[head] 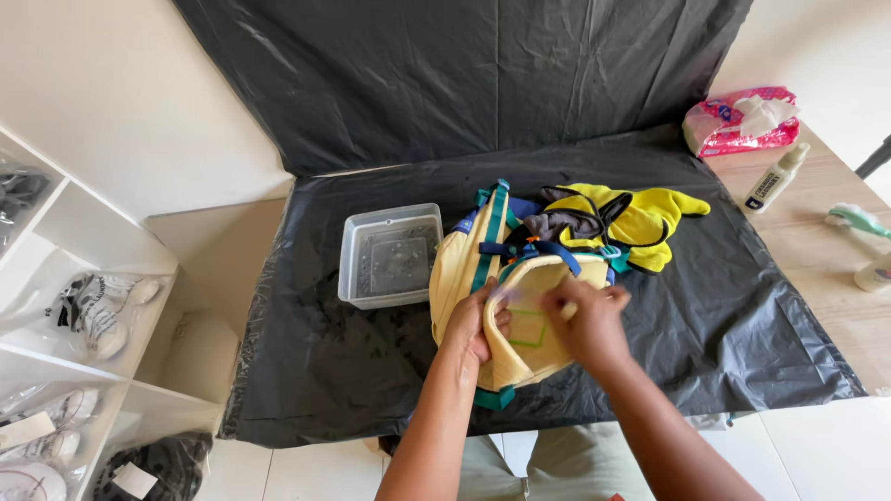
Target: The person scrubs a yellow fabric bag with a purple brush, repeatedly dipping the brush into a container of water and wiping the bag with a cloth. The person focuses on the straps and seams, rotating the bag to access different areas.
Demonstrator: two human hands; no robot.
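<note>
Head view shows me both hands on the pale yellow backpack (483, 278), which lies near the front edge of the table on the black plastic sheet (742, 306), long axis running from front edge toward the back. My left hand (471, 325) clasps the bag's left side, fingers curled onto the fabric. My right hand (589, 320) presses on the front pocket, fingertips pinched at something I cannot make out. A clear plastic tub (390, 255) sits just left of the bag.

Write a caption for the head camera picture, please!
Two hands, left hand and right hand, grip a pale yellow backpack on black plastic sheet.
</note>
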